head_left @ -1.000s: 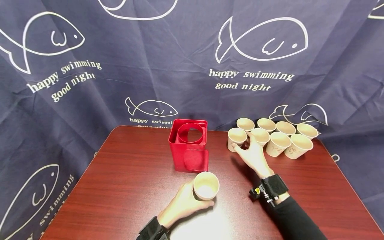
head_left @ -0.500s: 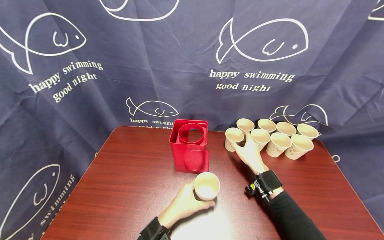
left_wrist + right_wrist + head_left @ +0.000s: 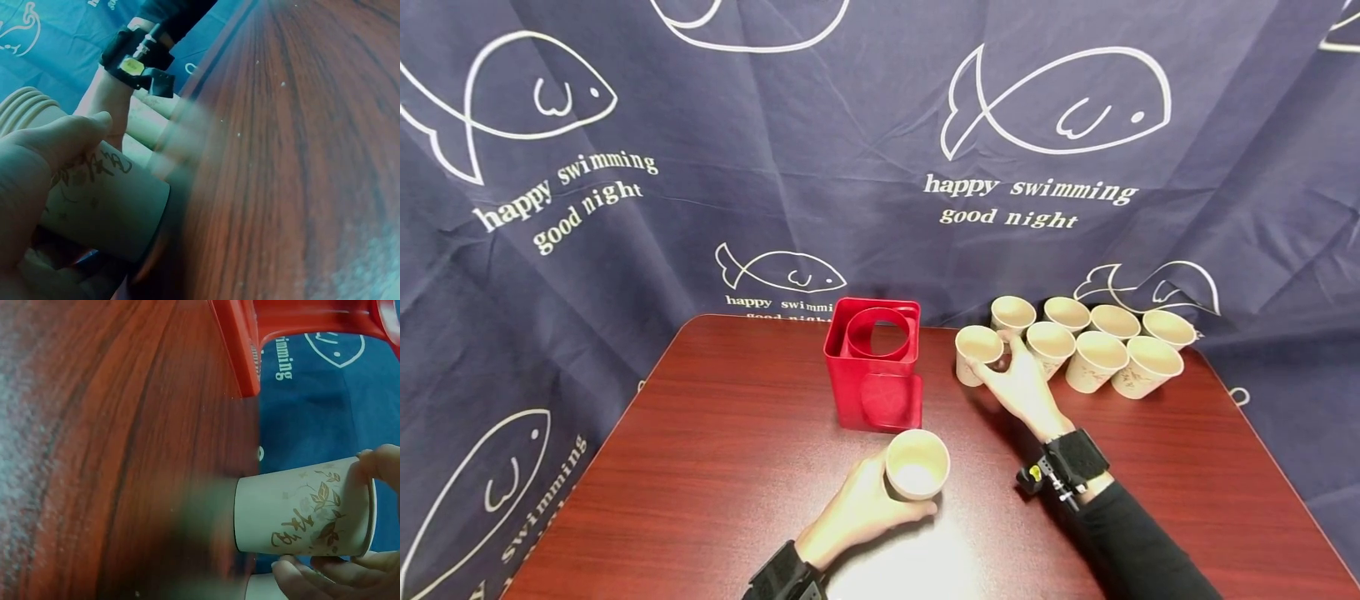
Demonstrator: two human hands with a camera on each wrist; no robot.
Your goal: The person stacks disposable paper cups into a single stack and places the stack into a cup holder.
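Observation:
My left hand (image 3: 865, 504) grips a nested stack of pale paper cups (image 3: 917, 467) near the front middle of the table. Several stacked rims show in the left wrist view, the thumb lying over the printed wall of the outer cup (image 3: 112, 200). At the back right, my right hand (image 3: 1026, 396) holds a single paper cup (image 3: 972, 367) between thumb and fingers near its rim. That cup has a brown leaf print in the right wrist view, where fingers (image 3: 381, 465) touch its rim end. Whether its base touches the table, I cannot tell.
Several more paper cups (image 3: 1097, 358) stand upright in two rows beside the right hand. A red square box (image 3: 850, 387) with a round ring in its top stands behind the left hand. A dark blue fish-print cloth (image 3: 880, 167) hangs behind the table (image 3: 722, 433).
My right hand has moved the paper cup a little left and toward me, away from the rows. The left hand and its stack have stayed in place.

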